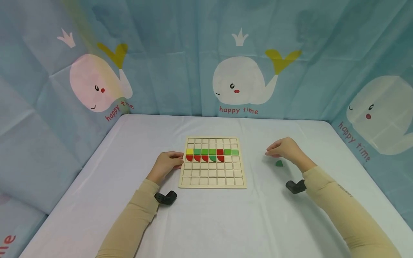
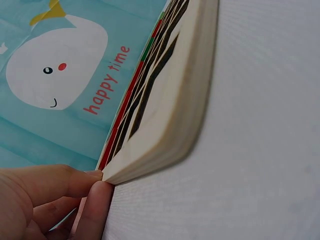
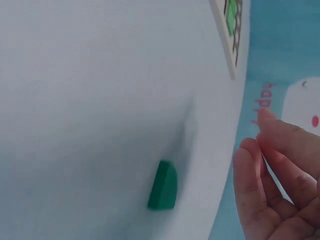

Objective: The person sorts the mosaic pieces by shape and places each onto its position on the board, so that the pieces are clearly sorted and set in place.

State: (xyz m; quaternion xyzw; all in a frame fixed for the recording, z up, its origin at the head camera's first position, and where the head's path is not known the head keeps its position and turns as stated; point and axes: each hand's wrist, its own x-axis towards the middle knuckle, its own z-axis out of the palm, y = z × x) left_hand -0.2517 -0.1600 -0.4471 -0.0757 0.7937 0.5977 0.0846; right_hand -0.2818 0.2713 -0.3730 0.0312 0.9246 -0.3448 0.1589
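Observation:
A square wooden grid board (image 1: 212, 181) lies on the white table. One row holds yellow, green and red square tiles; below it sit red quarter-round tiles (image 1: 197, 158) and a green one (image 1: 212, 158). My left hand (image 1: 165, 165) pinches the board's left edge between thumb and fingers, as the left wrist view shows up close. To the right of the board, my right hand (image 1: 287, 149) hovers over the table with loosely bent fingers and nothing visible in them. A loose green quarter-round tile (image 3: 164, 186) lies on the table near that hand, untouched.
A white cloth (image 1: 206, 222) covers the table. Blue curtains with printed whales (image 1: 245, 80) stand behind it and at both sides. Black curved devices sit at the left wrist (image 1: 166, 197) and the right wrist (image 1: 295, 186).

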